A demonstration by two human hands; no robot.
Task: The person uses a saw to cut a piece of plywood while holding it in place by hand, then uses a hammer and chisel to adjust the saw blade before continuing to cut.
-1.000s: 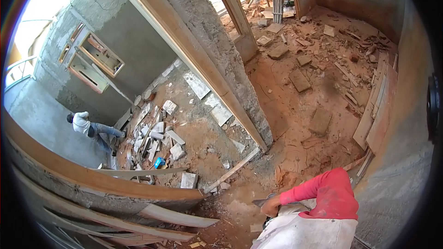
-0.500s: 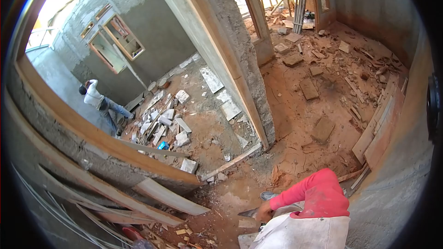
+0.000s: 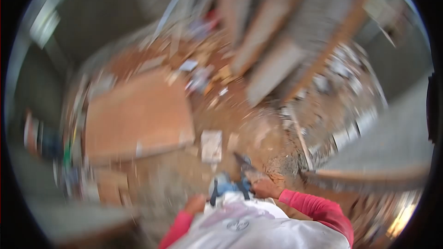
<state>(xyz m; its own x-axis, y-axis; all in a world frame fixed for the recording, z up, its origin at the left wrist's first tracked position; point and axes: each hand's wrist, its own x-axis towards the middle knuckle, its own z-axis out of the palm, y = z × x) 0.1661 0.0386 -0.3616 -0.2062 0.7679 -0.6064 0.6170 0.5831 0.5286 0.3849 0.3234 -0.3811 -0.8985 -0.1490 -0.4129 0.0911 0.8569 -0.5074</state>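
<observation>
The view is heavily blurred. My right hand (image 3: 262,187), in a red sleeve, is closed around the handle of a trowel (image 3: 242,161), whose dark blade points up and away over the dirt floor. My left hand (image 3: 195,203), also red-sleeved, hangs low next to my white apron (image 3: 244,226); the blur hides its fingers and I see nothing in it. Between the hands, something blue (image 3: 224,186) shows at my feet.
A large brown board (image 3: 138,120) lies on the floor to the left. A pale tile (image 3: 211,145) sits just ahead of my feet. Planks and a timber frame (image 3: 295,64) lean at the upper right, and rubble is scattered around them.
The view has swung round sharply and blurred. The doorway, the outer yard and the other person are out of sight. My left hand has come into view, and the trowel stays in my right hand.
</observation>
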